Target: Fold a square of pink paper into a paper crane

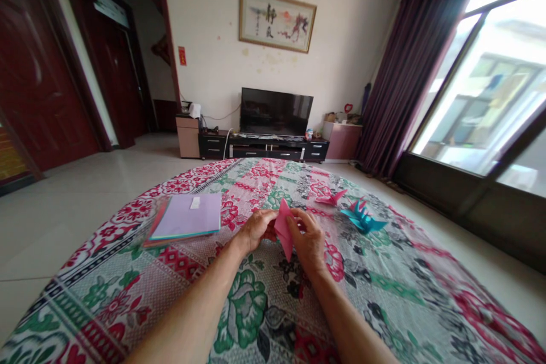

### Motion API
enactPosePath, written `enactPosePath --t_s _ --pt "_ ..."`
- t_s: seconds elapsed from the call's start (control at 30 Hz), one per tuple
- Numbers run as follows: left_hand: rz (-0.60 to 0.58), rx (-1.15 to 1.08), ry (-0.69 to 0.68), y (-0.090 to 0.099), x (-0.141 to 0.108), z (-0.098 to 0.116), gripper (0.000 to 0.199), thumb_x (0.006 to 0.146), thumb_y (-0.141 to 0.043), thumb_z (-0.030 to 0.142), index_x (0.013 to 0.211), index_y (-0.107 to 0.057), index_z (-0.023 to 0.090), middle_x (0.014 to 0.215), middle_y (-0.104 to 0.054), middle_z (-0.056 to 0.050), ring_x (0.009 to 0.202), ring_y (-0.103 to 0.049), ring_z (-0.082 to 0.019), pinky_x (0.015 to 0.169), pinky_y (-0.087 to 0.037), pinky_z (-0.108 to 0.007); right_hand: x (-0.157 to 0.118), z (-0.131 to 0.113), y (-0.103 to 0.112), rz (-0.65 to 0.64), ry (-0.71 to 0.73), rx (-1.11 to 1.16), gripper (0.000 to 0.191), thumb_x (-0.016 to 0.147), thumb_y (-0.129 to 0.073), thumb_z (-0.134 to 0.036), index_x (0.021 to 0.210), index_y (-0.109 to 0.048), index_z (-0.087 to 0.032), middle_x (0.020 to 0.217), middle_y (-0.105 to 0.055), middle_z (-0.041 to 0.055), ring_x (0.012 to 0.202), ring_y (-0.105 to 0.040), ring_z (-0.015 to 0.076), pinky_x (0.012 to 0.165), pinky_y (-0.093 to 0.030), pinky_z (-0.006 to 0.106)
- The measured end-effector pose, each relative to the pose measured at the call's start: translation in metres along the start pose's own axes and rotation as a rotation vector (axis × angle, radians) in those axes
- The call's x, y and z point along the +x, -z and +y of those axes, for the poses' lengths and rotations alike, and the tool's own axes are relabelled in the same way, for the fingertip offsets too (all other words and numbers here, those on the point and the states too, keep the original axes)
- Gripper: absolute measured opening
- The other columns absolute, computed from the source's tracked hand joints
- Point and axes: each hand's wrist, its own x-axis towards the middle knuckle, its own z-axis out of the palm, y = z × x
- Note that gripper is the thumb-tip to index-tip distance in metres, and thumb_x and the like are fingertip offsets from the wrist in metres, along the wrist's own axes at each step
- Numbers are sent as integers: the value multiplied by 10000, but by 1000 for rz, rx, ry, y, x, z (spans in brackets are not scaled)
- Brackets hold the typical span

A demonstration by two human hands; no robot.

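A folded piece of pink paper [284, 230], narrow and diamond-shaped, is held upright above the middle of the patterned tablecloth [243, 307]. My left hand [258, 227] pinches its left edge, the fingertips partly hidden behind the paper. On the other side, my right hand [307, 236] grips the right face with thumb and bent fingers. Folded paper pieces lie to the right: a pink one [333, 199] and a blue one [364, 220], with more pink paper just behind the blue. To the left rests a stack of coloured sheets [187, 217], lilac on top.
The round table fills the foreground. Beyond it stand a low black cabinet [267, 151] with a television [276, 112] on it. A framed picture [277, 19] hangs above. Purple curtains [401, 62] and a window are at the right, dark red doors at the left.
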Motion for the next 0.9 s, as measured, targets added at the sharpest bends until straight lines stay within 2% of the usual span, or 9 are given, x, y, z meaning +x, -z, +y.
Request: enactPosePath --t_s 0.17,0.37,0.5,0.7,0.9 --pt "3 -69 17 4 1 -3 364 669 -591 493 678 -598 129 536 -580 -10 448 -524 -112 450 -399 -224 -1 -6 1 -14 91 69 83 757 -539 -224 788 -613 -203 915 -599 59 834 -569 170 608 -511 260" --pt "-21 -131 65 5 1 -4 461 684 -545 580 711 -600 123 602 -617 -41 513 -566 -144 505 -436 -264 -4 -1 -2 -98 -25 207 94 787 -500 -233 846 -562 -195 924 -607 58 862 -575 172 666 -508 273" --pt "-56 -138 101 7 1 -1 373 655 -614 499 701 -585 129 580 -608 -25 475 -545 -125 460 -402 -234 -5 1 -1 -127 -64 237 117 798 -491 -251 877 -556 -194 942 -615 60 872 -581 175 704 -501 291" --pt "-45 -180 247 12 3 3 311 625 -636 437 684 -568 140 548 -590 -5 454 -527 -114 444 -385 -227 -5 -4 0 -182 -1 265 94 796 -492 -236 856 -555 -202 963 -616 55 920 -577 175 761 -490 302" --pt "-6 -109 157 12 3 5 304 571 -679 417 627 -535 155 502 -552 18 436 -510 -110 446 -370 -228 -4 -11 -1 -201 44 243 67 800 -500 -243 836 -540 -204 967 -628 51 909 -583 176 823 -457 331"
